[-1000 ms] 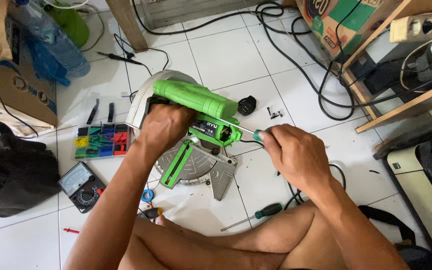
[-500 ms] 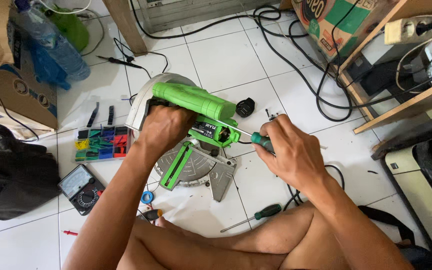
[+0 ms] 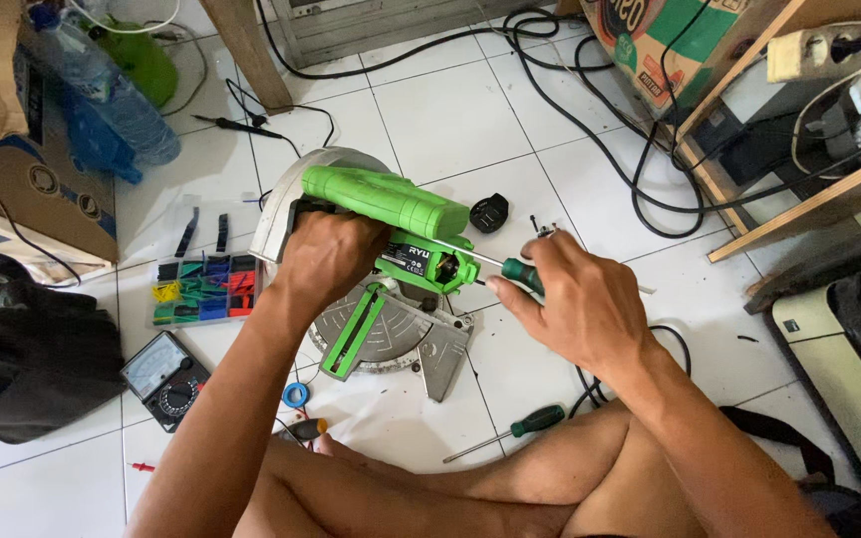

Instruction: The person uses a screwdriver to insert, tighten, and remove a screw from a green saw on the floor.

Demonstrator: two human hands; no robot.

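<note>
A green mitre saw point(image 3: 391, 204) with a grey metal base point(image 3: 401, 344) lies on the white tiled floor in front of me. My left hand point(image 3: 326, 254) grips the saw's body just below the green motor housing. My right hand point(image 3: 575, 299) holds a green-handled screwdriver point(image 3: 522, 274), whose shaft points left into the saw's open end near the wiring. A small black cap point(image 3: 490, 212) and a few loose screws lie just past the saw. A second green-handled screwdriver point(image 3: 510, 430) rests on the floor by my leg.
A compartment box of coloured parts point(image 3: 201, 289) and an analogue multimeter point(image 3: 164, 379) lie at the left, beside a black bag point(image 3: 22, 349). Cardboard boxes and a water bottle point(image 3: 102, 95) stand at the upper left. Black cables point(image 3: 590, 110) run to wooden shelving at the right.
My right hand has shifted slightly with the screwdriver, keeping its tip at the saw's open end. My left hand stays on the saw body.
</note>
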